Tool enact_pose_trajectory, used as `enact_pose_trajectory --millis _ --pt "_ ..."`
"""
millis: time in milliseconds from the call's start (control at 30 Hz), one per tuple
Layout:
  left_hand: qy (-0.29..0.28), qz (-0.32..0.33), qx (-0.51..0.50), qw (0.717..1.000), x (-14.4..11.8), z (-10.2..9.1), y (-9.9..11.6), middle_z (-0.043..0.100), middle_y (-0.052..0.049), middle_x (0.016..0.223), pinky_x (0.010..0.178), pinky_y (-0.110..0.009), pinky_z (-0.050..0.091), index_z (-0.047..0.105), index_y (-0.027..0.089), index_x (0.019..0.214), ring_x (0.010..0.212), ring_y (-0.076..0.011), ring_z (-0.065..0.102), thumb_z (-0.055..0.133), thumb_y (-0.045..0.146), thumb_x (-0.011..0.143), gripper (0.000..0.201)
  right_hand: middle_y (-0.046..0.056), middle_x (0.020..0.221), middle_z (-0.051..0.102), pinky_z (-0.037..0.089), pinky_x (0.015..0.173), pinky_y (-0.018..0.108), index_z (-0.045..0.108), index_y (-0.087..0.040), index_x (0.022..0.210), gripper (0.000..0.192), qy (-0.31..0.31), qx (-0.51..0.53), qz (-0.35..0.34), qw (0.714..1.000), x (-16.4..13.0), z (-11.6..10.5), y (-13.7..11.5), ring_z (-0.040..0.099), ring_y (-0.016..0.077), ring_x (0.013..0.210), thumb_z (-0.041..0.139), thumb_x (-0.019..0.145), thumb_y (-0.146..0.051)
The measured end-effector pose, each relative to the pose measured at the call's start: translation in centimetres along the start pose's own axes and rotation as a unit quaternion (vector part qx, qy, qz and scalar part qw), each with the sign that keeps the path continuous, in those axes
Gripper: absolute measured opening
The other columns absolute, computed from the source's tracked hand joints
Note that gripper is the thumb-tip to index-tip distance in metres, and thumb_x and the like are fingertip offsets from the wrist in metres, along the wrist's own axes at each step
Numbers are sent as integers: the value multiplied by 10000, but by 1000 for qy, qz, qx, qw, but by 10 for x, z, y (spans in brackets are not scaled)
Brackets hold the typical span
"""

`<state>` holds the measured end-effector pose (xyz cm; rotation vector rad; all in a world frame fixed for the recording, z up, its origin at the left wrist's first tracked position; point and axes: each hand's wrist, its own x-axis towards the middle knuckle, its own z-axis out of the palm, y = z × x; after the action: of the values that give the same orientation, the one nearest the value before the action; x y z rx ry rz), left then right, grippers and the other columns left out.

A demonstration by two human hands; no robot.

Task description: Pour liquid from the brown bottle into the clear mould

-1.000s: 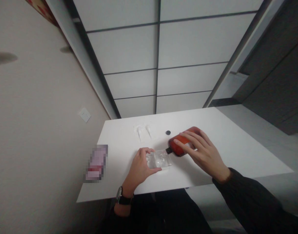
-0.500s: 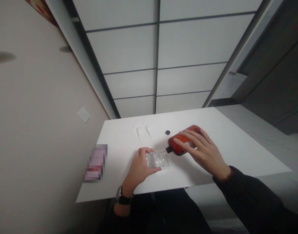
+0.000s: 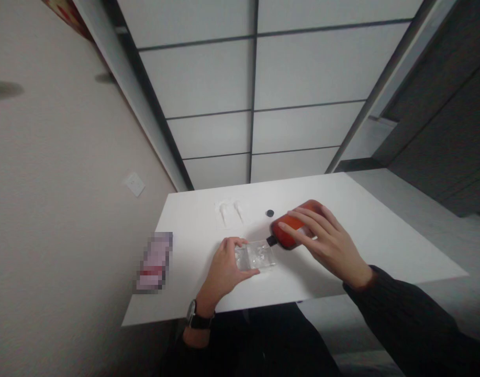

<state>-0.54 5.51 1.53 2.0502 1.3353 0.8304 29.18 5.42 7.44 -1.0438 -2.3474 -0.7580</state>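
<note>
The person sits at a white table (image 3: 381, 235) and works with both hands near its front edge. The right hand (image 3: 326, 246) grasps a red bottle (image 3: 289, 235) from above, with the fingers spread over its body. The bottle is tipped on its side, and its dark nozzle points to the left, toward a small clear container (image 3: 257, 256). The tip of the nozzle is at the right end of this container; I cannot tell if it touches it or goes inside. The left hand (image 3: 224, 269) holds the clear container by its left end, thumb on the near side and fingers curled on the far side, so it is closed around it. The container rests on the table, between the two hands. It is transparent and something shiny is seen in it, but the details are too small to read.

On the left wrist there is a dark watch (image 3: 196, 317). The right arm wears a dark sleeve (image 3: 400, 309).

Farther on the table, behind the hands, lies a small black cap (image 3: 270, 213), just beside the bottle but apart from it. To the left of the cap is a clear packet with two small white pieces (image 3: 230, 212) inside. Near the left edge of the table lies a pink and white item (image 3: 155, 262), which is blurred. On the wall at the left there is a white socket plate (image 3: 134, 184).
</note>
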Motion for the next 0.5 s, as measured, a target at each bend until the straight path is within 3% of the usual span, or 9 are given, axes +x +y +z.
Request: enact_pose_trajectory --millis 200,500 --pt "-2 2 -1 1000 0 1 -1 648 -63 1240 1046 -516 519 471 259 1148 1156 -298 640 985 167 631 735 141 1464 646 474 1169 576 486 -273 1555 730 4 -9 -12 1000 2 -2 1 617 305 1354 562 924 87" --pt "-2 3 1 1000 1 1 -2 647 -71 1234 1033 -518 521 487 250 1153 1147 -308 641 991 168 621 737 148 1455 648 486 1155 585 513 -263 1523 676 5 -7 -23 1000 5 -4 1 621 314 1346 577 937 68"
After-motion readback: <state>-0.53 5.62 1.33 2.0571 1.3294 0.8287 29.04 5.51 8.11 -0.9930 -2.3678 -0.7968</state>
